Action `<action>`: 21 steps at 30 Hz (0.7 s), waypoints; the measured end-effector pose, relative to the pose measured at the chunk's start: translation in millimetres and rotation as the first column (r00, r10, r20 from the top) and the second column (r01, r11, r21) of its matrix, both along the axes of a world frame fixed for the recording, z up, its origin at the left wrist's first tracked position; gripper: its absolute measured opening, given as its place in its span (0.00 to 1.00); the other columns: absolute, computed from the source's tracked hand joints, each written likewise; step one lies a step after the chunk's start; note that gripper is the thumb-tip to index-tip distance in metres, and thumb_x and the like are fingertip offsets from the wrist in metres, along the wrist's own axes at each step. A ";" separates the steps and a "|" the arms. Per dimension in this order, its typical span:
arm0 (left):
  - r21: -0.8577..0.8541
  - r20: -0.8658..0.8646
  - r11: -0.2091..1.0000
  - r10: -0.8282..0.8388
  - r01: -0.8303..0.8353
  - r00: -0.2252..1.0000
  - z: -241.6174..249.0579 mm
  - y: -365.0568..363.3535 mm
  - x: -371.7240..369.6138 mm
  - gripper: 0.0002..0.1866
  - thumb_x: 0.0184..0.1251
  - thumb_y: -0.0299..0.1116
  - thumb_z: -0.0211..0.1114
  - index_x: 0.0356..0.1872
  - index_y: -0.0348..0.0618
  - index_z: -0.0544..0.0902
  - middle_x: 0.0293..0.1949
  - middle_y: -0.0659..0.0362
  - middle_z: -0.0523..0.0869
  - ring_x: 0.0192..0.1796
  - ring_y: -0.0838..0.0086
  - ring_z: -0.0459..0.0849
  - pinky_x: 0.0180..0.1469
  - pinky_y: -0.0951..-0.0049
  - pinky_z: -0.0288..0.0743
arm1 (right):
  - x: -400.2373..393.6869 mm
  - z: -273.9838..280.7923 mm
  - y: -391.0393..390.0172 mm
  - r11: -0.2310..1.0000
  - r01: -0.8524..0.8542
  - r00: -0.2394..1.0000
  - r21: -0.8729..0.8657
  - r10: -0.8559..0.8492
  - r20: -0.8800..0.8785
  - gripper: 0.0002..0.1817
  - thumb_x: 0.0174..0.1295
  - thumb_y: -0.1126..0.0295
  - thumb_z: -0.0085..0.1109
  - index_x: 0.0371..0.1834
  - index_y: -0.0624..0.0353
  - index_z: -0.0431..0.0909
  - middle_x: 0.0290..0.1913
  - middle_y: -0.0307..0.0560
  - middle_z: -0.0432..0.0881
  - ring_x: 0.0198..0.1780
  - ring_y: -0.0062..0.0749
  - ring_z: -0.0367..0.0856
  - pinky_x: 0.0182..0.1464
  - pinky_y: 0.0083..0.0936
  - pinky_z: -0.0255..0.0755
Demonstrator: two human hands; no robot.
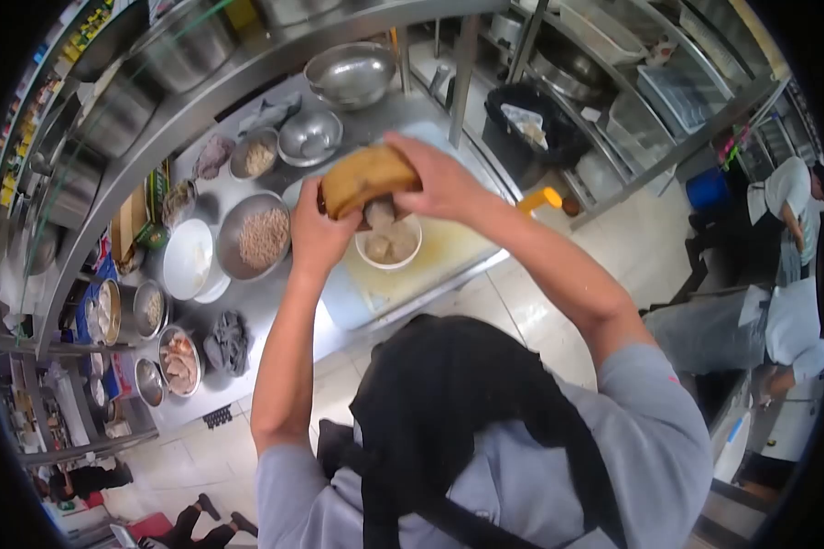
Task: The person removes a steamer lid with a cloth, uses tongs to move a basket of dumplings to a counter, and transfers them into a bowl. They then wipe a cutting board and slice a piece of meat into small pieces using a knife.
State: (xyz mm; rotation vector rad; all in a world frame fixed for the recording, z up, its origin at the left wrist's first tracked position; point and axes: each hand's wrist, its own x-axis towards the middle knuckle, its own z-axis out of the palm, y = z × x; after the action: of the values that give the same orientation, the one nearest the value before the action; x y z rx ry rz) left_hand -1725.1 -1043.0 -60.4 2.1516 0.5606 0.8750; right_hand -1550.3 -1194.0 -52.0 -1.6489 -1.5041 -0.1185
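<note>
My left hand (325, 231) and my right hand (435, 178) grip a yellow-brown container (368, 176) from both sides, fingers wrapped round it. It is tilted over a white bowl (396, 266), its mouth turned away from view. Thick beige food (389, 242) hangs below the container and lies in the bowl. The bowl stands on a yellowed cutting board (449, 270) at the counter's edge. What is left inside the container is hidden.
On the steel counter, left of my hands, stand a bowl of beans (264, 238), a white bowl (189, 259) and a bowl of raw meat (179, 362). A black bin (526, 123) is beyond the board. Two people in white (787, 197) are at the right.
</note>
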 end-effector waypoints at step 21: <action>-0.775 0.042 0.615 0.278 -0.144 0.960 27.0 -6.1 -87.1 0.20 0.61 0.28 0.71 0.53 0.30 0.80 0.44 0.54 0.87 0.43 0.73 0.86 0.46 0.74 0.80 | 95.4 -67.1 56.1 0.808 0.364 0.929 -0.464 -0.349 0.122 0.11 0.69 0.63 0.55 0.45 0.59 0.80 0.41 0.64 0.86 0.47 0.64 0.84 0.50 0.55 0.77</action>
State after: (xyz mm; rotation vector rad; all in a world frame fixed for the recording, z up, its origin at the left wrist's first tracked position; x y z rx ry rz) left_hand -1812.2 -1049.1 -33.4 1.2263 0.9248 0.7293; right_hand -1454.9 -1137.9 -119.1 -2.3370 -1.2884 0.0319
